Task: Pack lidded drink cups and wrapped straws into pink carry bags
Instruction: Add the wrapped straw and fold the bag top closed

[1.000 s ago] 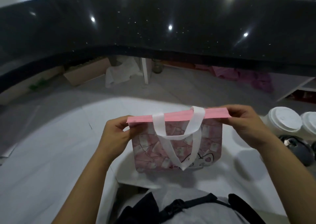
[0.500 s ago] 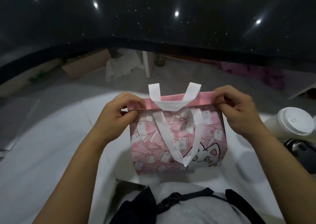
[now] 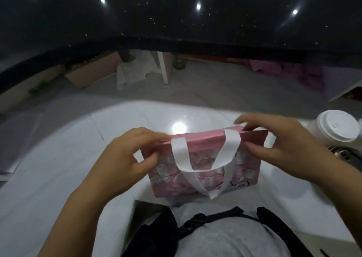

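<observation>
A pink carry bag with white handles and a printed pattern stands upright on the white counter, just in front of my body. My left hand pinches the bag's top rim at its left end. My right hand is at the top right corner, thumb below and fingers above the rim, slightly blurred. The bag's mouth looks nearly flat. One white lidded cup stands at the far right, beyond my right hand. No straws are visible.
The white counter spreads left and right of the bag. A dark round object lies just below the cup at the right edge. A black raised countertop runs across the back, with clutter on the floor beneath it.
Both hands have lowered the bag onto the counter and shifted along its rim. The white handles have dropped forward over the near side. The camera has tilted further down.
</observation>
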Tool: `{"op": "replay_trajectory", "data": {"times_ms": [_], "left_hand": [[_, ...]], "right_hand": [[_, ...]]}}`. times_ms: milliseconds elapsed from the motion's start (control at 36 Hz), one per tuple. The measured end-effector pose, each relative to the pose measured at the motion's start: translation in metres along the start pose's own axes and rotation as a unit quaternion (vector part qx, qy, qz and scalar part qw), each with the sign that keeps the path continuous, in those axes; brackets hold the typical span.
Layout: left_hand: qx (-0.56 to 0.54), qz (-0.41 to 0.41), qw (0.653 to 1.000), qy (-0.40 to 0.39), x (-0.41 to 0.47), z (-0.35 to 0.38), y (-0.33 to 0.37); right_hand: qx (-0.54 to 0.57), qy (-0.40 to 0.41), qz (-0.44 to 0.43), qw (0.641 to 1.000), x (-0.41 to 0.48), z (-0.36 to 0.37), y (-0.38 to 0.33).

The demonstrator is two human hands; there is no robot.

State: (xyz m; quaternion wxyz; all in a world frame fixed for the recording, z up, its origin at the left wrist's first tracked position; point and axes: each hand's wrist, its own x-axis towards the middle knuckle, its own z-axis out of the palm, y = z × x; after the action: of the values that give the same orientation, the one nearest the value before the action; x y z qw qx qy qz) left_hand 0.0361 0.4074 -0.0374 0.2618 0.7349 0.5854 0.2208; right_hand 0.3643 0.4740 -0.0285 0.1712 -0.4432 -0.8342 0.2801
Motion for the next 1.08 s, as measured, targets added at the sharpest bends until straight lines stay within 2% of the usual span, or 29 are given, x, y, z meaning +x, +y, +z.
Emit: {"op": "replay_trajectory", "data": {"times_ms": [56, 167, 306, 472, 556, 639, 694, 806, 889, 972, 1083], "left_hand": [[0.030, 0.013, 0.999, 0.003, 0.000, 0.006, 0.012], [0.022, 0.038, 0.999, 0.026, 0.003, 0.016, 0.027], [0.102, 0.057, 0.992, 0.041, 0.001, 0.018, 0.030], [0.172, 0.094, 0.981, 0.010, 0.000, 0.015, 0.039], [0.187, 0.117, 0.975, 0.014, 0.004, 0.017, 0.040], [0.183, 0.117, 0.976, 0.019, 0.006, 0.017, 0.034], [0.174, 0.105, 0.979, 0.025, 0.005, 0.016, 0.027], [0.132, 0.110, 0.985, -0.033, 0.003, 0.007, 0.021], [0.091, 0.080, 0.989, -0.085, -0.002, -0.006, 0.013], [0.088, 0.063, 0.989, -0.098, -0.010, -0.015, -0.001], [0.123, 0.085, 0.984, -0.099, -0.015, -0.019, -0.007]], "right_hand": [[-0.046, -0.013, -0.040, 0.998, 0.001, 0.005, -0.009], [-0.125, -0.015, -0.081, 0.989, 0.006, 0.015, -0.017], [-0.176, -0.036, -0.122, 0.976, 0.008, 0.022, -0.015], [-0.204, -0.032, -0.157, 0.966, 0.005, 0.025, -0.012], [-0.177, -0.050, -0.132, 0.974, 0.002, 0.024, -0.009], [-0.056, -0.103, -0.077, 0.990, -0.001, 0.016, -0.003], [0.007, -0.111, -0.053, 0.992, -0.003, 0.008, 0.007], [-0.028, -0.087, -0.103, 0.990, -0.013, 0.006, 0.026], [-0.044, -0.085, -0.113, 0.989, -0.019, 0.003, 0.033], [-0.076, -0.091, -0.124, 0.985, -0.022, -0.004, 0.036], [-0.069, -0.099, -0.123, 0.985, -0.027, -0.004, 0.036]]}}
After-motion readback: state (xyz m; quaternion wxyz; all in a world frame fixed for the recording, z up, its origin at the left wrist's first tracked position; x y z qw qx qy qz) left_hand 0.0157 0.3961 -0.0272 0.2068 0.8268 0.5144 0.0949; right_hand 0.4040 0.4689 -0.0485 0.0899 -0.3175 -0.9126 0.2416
